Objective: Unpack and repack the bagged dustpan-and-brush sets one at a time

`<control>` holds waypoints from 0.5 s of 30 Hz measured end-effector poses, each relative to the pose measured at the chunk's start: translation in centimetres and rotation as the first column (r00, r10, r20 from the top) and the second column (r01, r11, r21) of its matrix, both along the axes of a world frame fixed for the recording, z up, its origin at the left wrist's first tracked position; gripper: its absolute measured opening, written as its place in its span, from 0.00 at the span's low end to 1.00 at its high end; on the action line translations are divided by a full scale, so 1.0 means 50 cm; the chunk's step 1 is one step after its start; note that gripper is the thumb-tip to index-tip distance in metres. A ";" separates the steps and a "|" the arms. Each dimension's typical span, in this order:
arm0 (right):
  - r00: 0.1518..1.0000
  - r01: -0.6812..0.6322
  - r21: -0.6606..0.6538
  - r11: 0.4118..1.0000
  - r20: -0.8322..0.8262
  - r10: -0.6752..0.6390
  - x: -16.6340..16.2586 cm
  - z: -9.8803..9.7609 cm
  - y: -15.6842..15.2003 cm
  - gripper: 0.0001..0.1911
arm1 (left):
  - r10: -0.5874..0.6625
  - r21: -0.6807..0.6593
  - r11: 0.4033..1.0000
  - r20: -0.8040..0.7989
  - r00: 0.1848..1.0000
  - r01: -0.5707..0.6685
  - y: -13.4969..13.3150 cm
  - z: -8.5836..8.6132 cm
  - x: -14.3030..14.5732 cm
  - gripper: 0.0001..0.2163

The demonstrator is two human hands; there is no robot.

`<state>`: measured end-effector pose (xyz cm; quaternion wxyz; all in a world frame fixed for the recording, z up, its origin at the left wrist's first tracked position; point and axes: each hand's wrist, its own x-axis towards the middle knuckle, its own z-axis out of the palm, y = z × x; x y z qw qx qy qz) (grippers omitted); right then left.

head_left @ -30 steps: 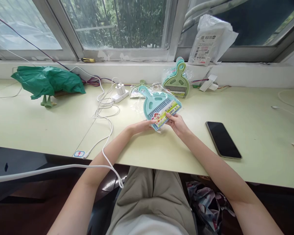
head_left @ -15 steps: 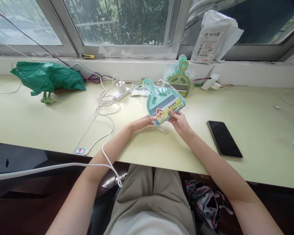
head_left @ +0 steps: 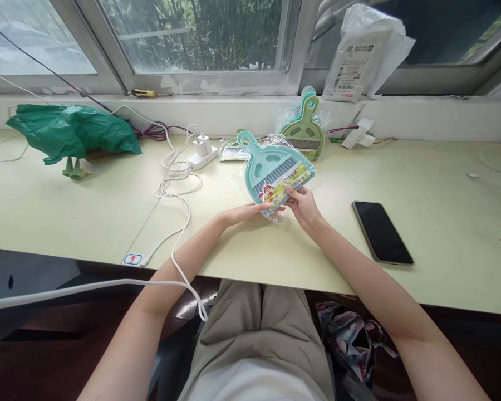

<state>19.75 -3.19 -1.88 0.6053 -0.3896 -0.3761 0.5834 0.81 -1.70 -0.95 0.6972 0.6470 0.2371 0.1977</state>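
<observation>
A light-blue dustpan and brush set [head_left: 271,159] in a clear plastic wrapper is tilted above the table, its handle pointing up and to the left. A printed label card with yellow and green on it runs along its lower edge. My right hand [head_left: 304,207] grips the lower right part, thumb on the label and fingers behind. At the lower left corner, my left hand [head_left: 248,213] holds the wrapper's edge, its thumb in front and its fingers reaching underneath. Behind it stands a stack of green and blue dustpan sets [head_left: 304,131], with another wrapped set [head_left: 232,151] lying beside them.
A black phone [head_left: 383,232] lies right of my right arm. White cables [head_left: 187,209] run from a power strip [head_left: 203,159] across my left forearm. A green plastic bag [head_left: 73,132] sits at the left. A box cutter [head_left: 143,93] and a white parcel [head_left: 353,64] are on the sill.
The dustpan set has barely moved in my hands. My left fingers now show further out beneath its lower edge. The whole view has shifted slightly.
</observation>
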 end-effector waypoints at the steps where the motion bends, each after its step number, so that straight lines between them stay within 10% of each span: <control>1: 1.000 0.004 -0.003 1.000 0.008 -0.004 0.000 0.001 0.000 0.14 | 0.020 -0.019 1.000 0.018 1.000 -0.020 0.001 -0.002 0.000 0.24; 10: 0.997 0.064 -0.004 0.998 -0.031 -0.064 -0.003 -0.005 0.005 0.14 | 0.407 -0.010 0.913 0.078 0.910 -0.407 0.031 -0.019 0.011 0.27; 15: 0.998 0.068 -0.021 0.997 0.004 -0.068 -0.005 -0.009 0.007 0.13 | 0.422 -0.035 0.907 0.092 0.902 -0.421 0.032 -0.026 0.013 0.24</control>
